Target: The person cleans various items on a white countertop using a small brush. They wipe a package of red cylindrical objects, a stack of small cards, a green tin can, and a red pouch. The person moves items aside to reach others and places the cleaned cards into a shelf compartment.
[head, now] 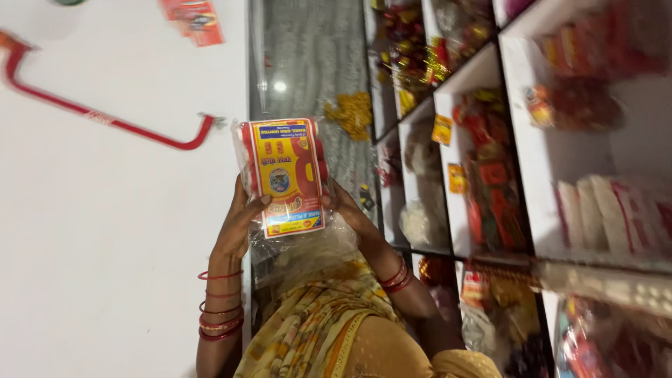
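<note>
A clear plastic packet [287, 178] with a red and yellow printed card inside is held up between both hands, in front of the body. The left hand [238, 227] is closed on the packet's left edge, its thumb laid across the front near the lower corner of the card and the remaining fingers wrapped behind, out of sight. The right hand [346, 210] is closed on the opposite edge, thumb tip pressed to the front beside the card, the other fingers hidden behind the wrapping. The packet is thus pinned between the two thumbs, upright, its loose clear plastic bunched just below the fingers. Red bangles [220, 322] are worn on the left wrist, below the hand, and a smaller set of red bangles [397, 276] on the right wrist. A yellow patterned garment [315, 329] is seen beneath both wrists. Well to the left of the left fingers, a red curved bar [105, 119] lies across a white surface [84, 245]. To the right of the right fingers, white shelves [546, 210] are filled with wrapped red and yellow goods, blurred too much to be told apart. Beyond the fingertips, above the packet, a grey floor strip [308, 56] with a yellow bunch [353, 112] on it is seen.
</note>
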